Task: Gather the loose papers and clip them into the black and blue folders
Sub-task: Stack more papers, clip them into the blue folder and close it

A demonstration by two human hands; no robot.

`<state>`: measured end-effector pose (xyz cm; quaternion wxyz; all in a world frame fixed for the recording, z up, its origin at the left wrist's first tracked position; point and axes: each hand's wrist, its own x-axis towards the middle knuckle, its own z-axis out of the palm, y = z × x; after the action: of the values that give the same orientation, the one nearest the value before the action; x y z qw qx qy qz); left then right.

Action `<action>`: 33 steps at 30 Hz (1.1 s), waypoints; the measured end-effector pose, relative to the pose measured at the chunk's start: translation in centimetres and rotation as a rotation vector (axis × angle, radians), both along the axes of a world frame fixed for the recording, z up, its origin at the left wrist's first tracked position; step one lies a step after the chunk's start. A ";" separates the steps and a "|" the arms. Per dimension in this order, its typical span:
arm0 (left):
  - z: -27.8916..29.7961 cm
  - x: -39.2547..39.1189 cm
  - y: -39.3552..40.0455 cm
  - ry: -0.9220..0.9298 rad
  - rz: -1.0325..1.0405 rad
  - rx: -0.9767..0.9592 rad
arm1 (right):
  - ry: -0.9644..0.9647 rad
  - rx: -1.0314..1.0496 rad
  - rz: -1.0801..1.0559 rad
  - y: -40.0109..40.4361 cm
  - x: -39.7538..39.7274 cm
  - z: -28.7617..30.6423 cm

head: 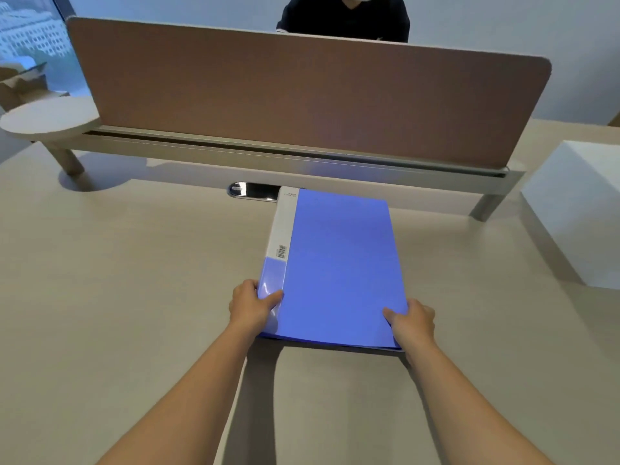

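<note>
A closed blue folder (339, 263) with a white spine label lies lengthwise in the middle of the beige desk (134, 280), its near edge lifted slightly off the surface. My left hand (251, 305) grips the near left corner at the spine, thumb on top. My right hand (412, 322) grips the near right corner, thumb on the cover. A dark edge shows under the folder's near side; I cannot tell whether it is the black folder. No loose papers are in view.
A brown divider screen (302, 95) on a raised shelf crosses the desk behind the folder. A cable slot (253, 191) sits at the folder's far end. A white box (577, 209) stands at the right. A person in dark clothing sits beyond the screen.
</note>
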<state>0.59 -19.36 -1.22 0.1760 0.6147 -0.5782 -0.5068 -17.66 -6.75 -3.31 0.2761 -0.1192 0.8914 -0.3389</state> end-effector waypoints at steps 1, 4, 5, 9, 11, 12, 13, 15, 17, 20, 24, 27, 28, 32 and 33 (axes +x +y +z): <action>-0.1 -0.2 -0.1 0.008 -0.016 0.000 | -0.006 -0.007 0.001 0.0 -0.3 -0.5; 0.1 -0.6 -0.2 0.052 -0.058 0.026 | -0.039 -0.041 -0.027 -0.2 -0.6 -0.9; 0.1 -0.6 -0.2 0.060 -0.069 0.027 | -0.046 -0.045 -0.029 -0.2 -0.6 -0.9; 0.1 -0.8 -0.2 0.073 -0.119 -0.002 | -0.010 0.023 -0.002 -0.1 -0.7 -1.1; 0.0 -1.1 0.0 0.078 -0.153 0.006 | 0.027 0.036 -0.008 0.3 -0.9 -1.4; 0.1 -1.5 0.3 0.083 -0.171 0.012 | 0.036 0.042 -0.023 0.7 -1.0 -1.5; 0.1 -1.9 0.5 0.091 -0.185 0.015 | 0.044 0.041 -0.041 1.2 -1.3 -1.7; 0.1 -3.1 1.3 0.106 -0.218 0.037 | 0.047 0.041 -0.086 2.7 -1.9 -1.7; 0.0 -4.5 2.4 0.121 -0.259 0.065 | 0.034 0.040 -0.134 4.5 -2.8 -1.6; 0.0 -6.9 4.4 0.150 -0.296 0.108 | 0.032 0.088 -0.186 7.1 -4.5 -1.0; -0.3 -10.2 7.0 0.188 -0.321 0.171 | 0.018 0.101 -0.245 10.1 -7.6 -0.6; -0.4 -12.8 9.1 0.224 -0.318 0.192 | 0.012 0.058 -0.241 12.0 -10.7 -0.9; -0.4 -13.6 9.6 0.235 -0.318 0.198 | 0.011 0.052 -0.234 12.4 -11.6 -0.8; -0.4 -16.4 11.3 0.242 -0.300 0.201 | 0.001 0.043 -0.185 13.6 -15.0 -0.8; -0.5 -16.9 11.6 0.248 -0.296 0.194 | -0.003 0.026 -0.168 13.7 -15.8 -1.1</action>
<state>-16.34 -7.77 -1.69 0.1093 0.4699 -0.5846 -0.6523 -33.44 6.96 -4.39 0.2495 -0.0398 0.9022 -0.3496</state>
